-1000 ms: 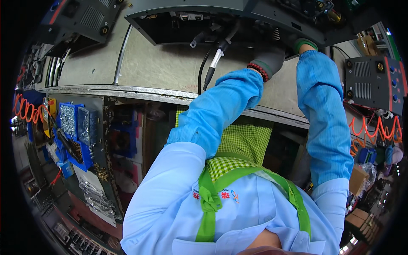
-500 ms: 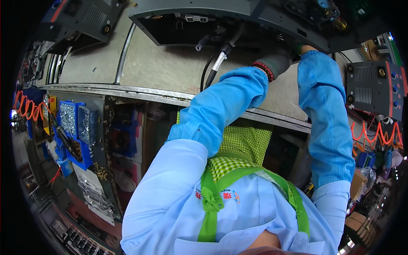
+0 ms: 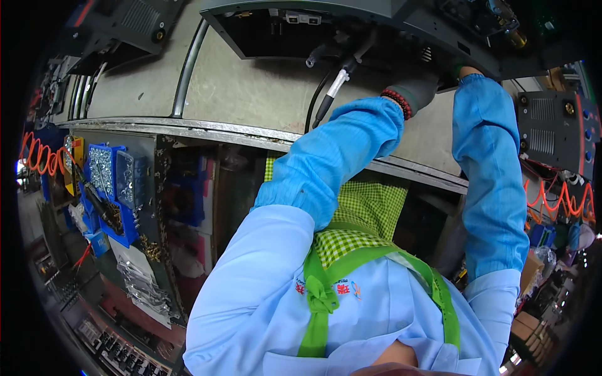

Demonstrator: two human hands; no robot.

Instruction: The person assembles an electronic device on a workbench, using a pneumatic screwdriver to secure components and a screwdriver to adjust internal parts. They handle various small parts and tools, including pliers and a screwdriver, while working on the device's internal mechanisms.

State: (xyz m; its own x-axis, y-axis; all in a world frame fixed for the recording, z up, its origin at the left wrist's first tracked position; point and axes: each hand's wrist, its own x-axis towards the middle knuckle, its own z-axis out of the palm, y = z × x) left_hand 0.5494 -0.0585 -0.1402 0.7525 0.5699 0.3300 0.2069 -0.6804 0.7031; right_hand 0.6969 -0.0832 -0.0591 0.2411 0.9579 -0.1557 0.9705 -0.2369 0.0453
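A dark grey metal machine housing (image 3: 360, 10) with an open underside lies across the far side of the bench. My left hand (image 3: 419, 89), in a dark grey glove with a red bead bracelet at the wrist, reaches under its near edge. Farther right, my right hand (image 3: 468, 71) goes in behind the same edge, with only a little of it showing. The housing hides the fingers of both hands, so what they touch cannot be seen. Left of my left hand, a black cable with a white sleeve (image 3: 337, 84) hangs out of the housing, beside a thick cable end (image 3: 311, 61).
The metal bench top (image 3: 244, 94) has a raised strip (image 3: 190, 69) across it. Similar grey machines stand at the far left (image 3: 135, 28) and right (image 3: 540, 125). Blue bins of screws (image 3: 102, 169) hang at the left, near orange coiled hoses (image 3: 42, 156).
The housing, the cables and both my arms appear slightly farther right in the picture. My hands remain at the housing's near edge.
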